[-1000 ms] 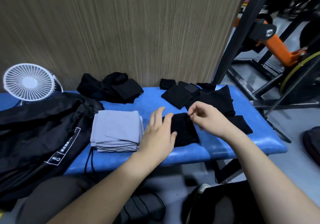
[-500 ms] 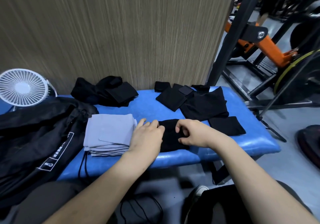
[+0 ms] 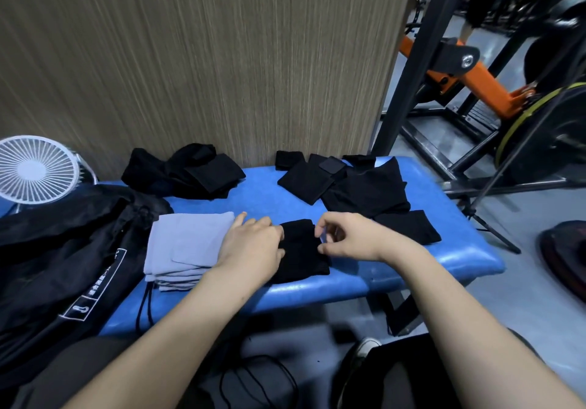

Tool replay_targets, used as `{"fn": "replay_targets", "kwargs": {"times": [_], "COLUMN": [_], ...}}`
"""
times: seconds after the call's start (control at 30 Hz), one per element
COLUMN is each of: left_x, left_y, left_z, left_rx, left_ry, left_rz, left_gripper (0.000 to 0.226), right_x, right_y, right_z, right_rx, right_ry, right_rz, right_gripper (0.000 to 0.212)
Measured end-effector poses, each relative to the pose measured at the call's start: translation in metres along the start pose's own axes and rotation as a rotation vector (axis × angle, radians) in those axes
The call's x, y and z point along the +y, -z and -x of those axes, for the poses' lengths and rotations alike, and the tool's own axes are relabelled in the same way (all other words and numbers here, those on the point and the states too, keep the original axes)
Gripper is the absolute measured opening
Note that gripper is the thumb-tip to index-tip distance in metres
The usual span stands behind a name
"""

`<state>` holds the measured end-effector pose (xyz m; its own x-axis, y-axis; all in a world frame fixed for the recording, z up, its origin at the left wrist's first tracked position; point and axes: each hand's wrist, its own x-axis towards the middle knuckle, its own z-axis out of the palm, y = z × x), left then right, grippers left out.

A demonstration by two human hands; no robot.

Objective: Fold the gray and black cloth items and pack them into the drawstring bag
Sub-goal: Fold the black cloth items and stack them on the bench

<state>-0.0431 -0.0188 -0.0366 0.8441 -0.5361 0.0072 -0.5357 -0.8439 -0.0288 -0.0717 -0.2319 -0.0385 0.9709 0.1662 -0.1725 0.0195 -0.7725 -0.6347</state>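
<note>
Item: folded black cloth [image 3: 301, 250], lying near the front edge of the blue padded table [image 3: 444, 259], between the person's 2 hands. Left hand [image 3: 253, 245]: palm down, its grip relaxed with fingers extended flat, pressing the left part of that cloth; holds nothing. Right hand [image 3: 352, 239]: just right of the cloth's upper corner, fingers curled with thumb and forefinger drawn toward each other at the cloth's edge; whether the grip actually has hold of fabric cannot be told. Item: stack of folded gray cloths [image 3: 187, 247], just left of the left hand, touching its side. Item: black drawstring bag [image 3: 73, 266], with white printed label, spread over the table's left end, its cords [image 3: 144, 307] hanging off the front edge below the gray stack. Item: heap of black cloth [image 3: 187, 172], unfolded, at the rear of the table against the wood-grain wall panel [image 3: 206, 60]. Item: group of flat black pieces [image 3: 358, 190], rear right of the table, overlapping one another; 1 further black piece [image 3: 409, 226] lies just right of the right hand. Item: white desk fan [image 3: 35, 169], far left. Surroundings: black and orange gym frame [image 3: 459, 69] at right.
</note>
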Motion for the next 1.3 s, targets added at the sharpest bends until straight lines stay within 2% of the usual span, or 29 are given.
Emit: {"fn": "replay_targets", "kwargs": {"times": [0.13,0.23,0.47,0.6,0.7,0.9,1.0,1.17,1.3], "left_x": [0.017,0.043,0.089,0.094,0.087,0.085,0.087,0.084,0.068], "left_y": [0.007,0.006,-0.003,-0.009,-0.011,-0.004,0.01,0.026,0.036], "left_z": [-0.015,-0.042,-0.104,-0.117,-0.12,-0.122,-0.121,-0.11,-0.098], "left_rx": [0.161,0.198,0.059,0.029,0.106,0.316,0.434,0.552,0.608], "left_ry": [0.026,-0.022,-0.116,-0.146,-0.174,-0.207,-0.262,-0.376,-0.41], "left_rz": [0.164,0.257,0.14,0.126,0.103,0.173,0.236,0.24,0.23], "left_gripper": [0.024,0.025,0.048,0.04,0.021,0.022,0.021,0.019,0.019], "right_x": [0.028,0.056,0.087,0.095,0.097,0.095,0.091,0.086,0.083], "right_y": [0.036,0.051,0.055,0.056,0.054,0.053,0.053,0.052,0.05], "right_z": [0.013,0.017,0.015,0.008,0.002,-0.003,-0.003,-0.003,-0.005], "right_rx": [0.19,0.388,0.562,0.663,0.662,0.767,0.832,0.892,0.957], "right_ry": [-0.086,-0.195,-0.415,-0.512,-0.531,-0.497,-0.504,-0.545,-0.536], "right_rz": [-0.054,0.098,0.371,0.402,0.408,0.443,0.463,0.487,0.489], "right_gripper": [0.018,0.025,0.038,0.04,0.038,0.035,0.025,0.013,0.015]}}
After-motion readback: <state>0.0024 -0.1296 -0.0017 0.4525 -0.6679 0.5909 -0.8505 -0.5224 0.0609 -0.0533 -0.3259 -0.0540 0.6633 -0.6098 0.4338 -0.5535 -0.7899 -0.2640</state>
